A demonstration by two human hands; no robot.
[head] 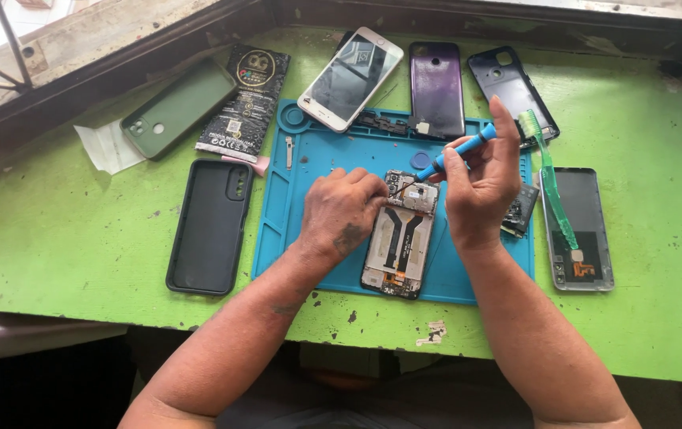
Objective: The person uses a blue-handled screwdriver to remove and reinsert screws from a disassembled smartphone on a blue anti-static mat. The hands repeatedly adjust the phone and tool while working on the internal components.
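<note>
An opened phone (399, 242) with its back off lies on a blue repair mat (273, 230), its circuit board and black ribbon cables showing. My left hand (341, 210) rests on the mat with its fingers pressed against the phone's upper left corner. A blue screwdriver (456, 151) is gripped in my right hand (480, 179), its tip touching the top of the phone's board.
The mat lies on a green table (55, 246). Two dark phone cases (210, 226) (178, 107) and a black packet (244, 103) sit at the left. A white phone (350, 78), a purple back cover (435, 87) and a black frame (508, 83) lie behind. A green toothbrush (551, 187) and a screen panel (583, 230) lie at the right.
</note>
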